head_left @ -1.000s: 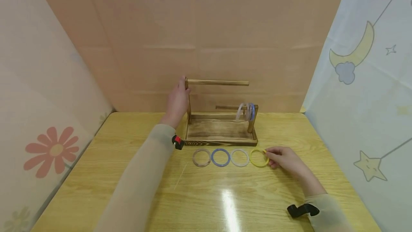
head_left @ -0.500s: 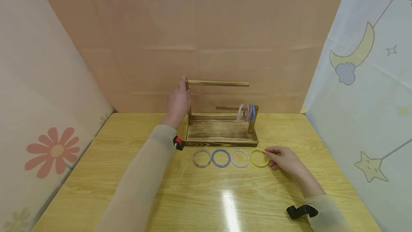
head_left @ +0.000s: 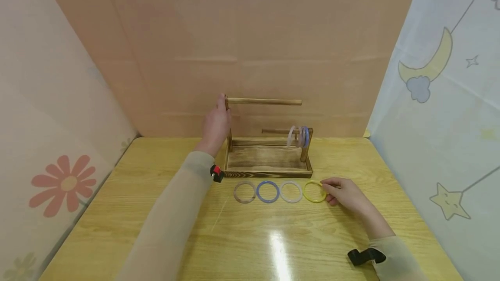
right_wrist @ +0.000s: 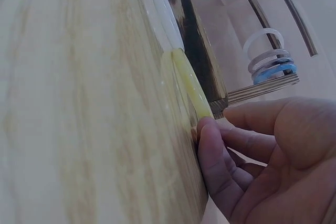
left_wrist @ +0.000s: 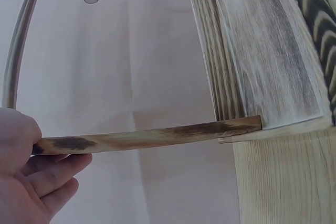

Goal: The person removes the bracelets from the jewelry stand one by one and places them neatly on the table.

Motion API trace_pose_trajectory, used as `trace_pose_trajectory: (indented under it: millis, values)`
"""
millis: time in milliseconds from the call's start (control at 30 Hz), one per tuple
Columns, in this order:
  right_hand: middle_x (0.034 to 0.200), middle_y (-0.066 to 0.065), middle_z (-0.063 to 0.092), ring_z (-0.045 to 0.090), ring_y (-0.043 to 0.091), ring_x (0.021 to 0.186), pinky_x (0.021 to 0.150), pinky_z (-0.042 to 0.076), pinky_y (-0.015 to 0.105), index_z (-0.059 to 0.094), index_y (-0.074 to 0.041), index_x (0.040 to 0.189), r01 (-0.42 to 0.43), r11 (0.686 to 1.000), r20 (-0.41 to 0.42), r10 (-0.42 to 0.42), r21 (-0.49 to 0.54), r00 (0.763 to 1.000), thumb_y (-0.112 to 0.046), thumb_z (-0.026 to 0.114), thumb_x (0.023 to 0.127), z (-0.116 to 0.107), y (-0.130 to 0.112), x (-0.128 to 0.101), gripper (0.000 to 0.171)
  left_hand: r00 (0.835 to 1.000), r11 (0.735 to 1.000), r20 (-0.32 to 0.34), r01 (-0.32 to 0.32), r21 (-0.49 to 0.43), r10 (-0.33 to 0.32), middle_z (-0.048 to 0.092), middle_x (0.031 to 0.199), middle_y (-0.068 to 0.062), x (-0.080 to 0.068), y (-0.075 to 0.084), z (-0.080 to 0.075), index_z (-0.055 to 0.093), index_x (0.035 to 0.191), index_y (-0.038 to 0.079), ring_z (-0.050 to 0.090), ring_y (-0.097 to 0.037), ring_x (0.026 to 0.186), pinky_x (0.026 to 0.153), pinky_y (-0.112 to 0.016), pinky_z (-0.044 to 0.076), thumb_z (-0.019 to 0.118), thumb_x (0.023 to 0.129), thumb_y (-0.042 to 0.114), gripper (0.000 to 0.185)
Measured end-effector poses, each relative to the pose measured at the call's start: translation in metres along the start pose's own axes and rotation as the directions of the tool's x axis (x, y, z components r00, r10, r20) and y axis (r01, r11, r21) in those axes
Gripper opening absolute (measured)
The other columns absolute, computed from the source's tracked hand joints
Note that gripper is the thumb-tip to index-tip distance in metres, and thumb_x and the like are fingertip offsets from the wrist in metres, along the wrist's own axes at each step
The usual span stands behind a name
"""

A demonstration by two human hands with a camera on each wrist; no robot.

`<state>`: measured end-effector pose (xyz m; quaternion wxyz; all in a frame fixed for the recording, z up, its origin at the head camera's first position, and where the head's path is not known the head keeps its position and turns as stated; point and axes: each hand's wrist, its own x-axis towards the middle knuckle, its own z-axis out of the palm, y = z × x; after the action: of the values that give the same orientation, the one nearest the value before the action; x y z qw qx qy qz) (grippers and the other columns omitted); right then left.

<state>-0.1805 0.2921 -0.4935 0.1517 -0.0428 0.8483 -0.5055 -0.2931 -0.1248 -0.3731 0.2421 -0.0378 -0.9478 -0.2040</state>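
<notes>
Item: yellow ring [head_left: 314, 191], lying flat on the wooden table [head_left: 156, 211], rightmost of a row of four rings set side by side just in front of the wooden rack [head_left: 268, 159]; its neighbours to the left are a clear ring [head_left: 291, 191], a blue ring [head_left: 267, 191] and a greyish ring [head_left: 244, 191]. The row runs left to right, parallel to the rack's front edge. Right hand [head_left: 343, 193]: fingers curled, the fingertips [right_wrist: 210, 145] pinching or pressing the ring's right rim against the tabletop (the wrist view shows contact, but whether the thumb closes under the rim cannot be told). The ring lies directly to the left of this hand, touching it; the left hand is well apart from it, so the right hand is plainly the nearer. Left hand [head_left: 216, 125]: closed around the upper part of the rack's left upright post [left_wrist: 147, 137], thumb over, fingers under. Rack rods: the upper rod [head_left: 264, 101] and the lower rod [head_left: 279, 131] both run left to right, the lower one carrying several hung rings [head_left: 298, 136] near the right post. The rods sit behind and above the yellow ring, with the lower rod's free end pointing left.
</notes>
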Motion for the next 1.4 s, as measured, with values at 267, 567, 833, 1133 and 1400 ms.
trace_pose_trajectory:
  millis: [267, 567, 833, 1133, 1400]
  values:
    - [0.102, 0.017, 0.071, 0.07, 0.027, 0.083, 0.072, 0.063, 0.035, 0.056, 0.018, 0.147, -0.007, 1.0, 0.013, 0.007, -0.007, 1.0, -0.013, 0.057, 0.117, -0.001, 0.002, 0.0, 0.044, 1.0, 0.999, -0.007, -0.021, 0.036, 0.021, 0.059, 0.072, -0.009, -0.001, -0.003, 0.004, 0.035, 0.165, 0.003, 0.054, -0.025, 0.053, 0.05, -0.04, 0.044, 0.058, 0.118, 0.022, 0.056]
    - [0.098, 0.014, 0.071, 0.069, 0.025, 0.082, 0.07, 0.06, 0.034, 0.059, 0.012, 0.149, -0.005, 0.999, -0.015, 0.004, -0.036, 1.0, -0.019, 0.057, 0.118, -0.005, -0.006, 0.002, 0.044, 0.999, 0.997, -0.006, -0.039, 0.061, 0.039, 0.058, 0.07, -0.008, 0.002, 0.0, 0.001, 0.035, 0.164, 0.004, 0.052, -0.024, 0.052, 0.05, -0.038, 0.043, 0.059, 0.117, 0.022, 0.055]
    - [0.104, 0.019, 0.075, 0.073, 0.032, 0.088, 0.077, 0.062, 0.041, 0.062, 0.007, 0.15, 0.114, 0.992, -0.064, -0.117, -0.051, 0.991, -0.03, 0.061, 0.117, 0.004, -0.037, 0.003, 0.049, 1.0, 0.999, 0.022, -0.006, 0.039, 0.005, 0.057, 0.07, -0.009, 0.002, 0.001, 0.003, 0.032, 0.165, 0.007, 0.053, -0.025, 0.054, 0.051, -0.039, 0.042, 0.057, 0.118, 0.024, 0.056]
    - [0.111, 0.023, 0.074, 0.075, 0.037, 0.091, 0.084, 0.064, 0.041, 0.067, -0.001, 0.147, 0.216, 0.976, -0.182, -0.209, 0.021, 0.961, -0.038, 0.068, 0.113, 0.022, -0.069, 0.015, 0.051, 1.0, 1.0, 0.02, 0.005, -0.012, -0.004, 0.058, 0.074, -0.009, 0.002, 0.0, 0.007, 0.031, 0.166, 0.008, 0.054, -0.027, 0.057, 0.053, -0.041, 0.045, 0.057, 0.118, 0.023, 0.057]
    - [0.127, 0.027, 0.068, 0.077, 0.032, 0.096, 0.081, 0.065, 0.032, 0.063, 0.0, 0.152, 0.291, 0.947, -0.223, -0.256, 0.137, 0.941, -0.026, 0.07, 0.112, 0.042, -0.08, 0.033, 0.048, 1.0, 1.0, -0.001, -0.006, 0.001, 0.006, 0.058, 0.076, -0.01, 0.003, -0.002, 0.009, 0.032, 0.163, 0.009, 0.055, -0.028, 0.058, 0.054, -0.041, 0.046, 0.058, 0.118, 0.022, 0.054]
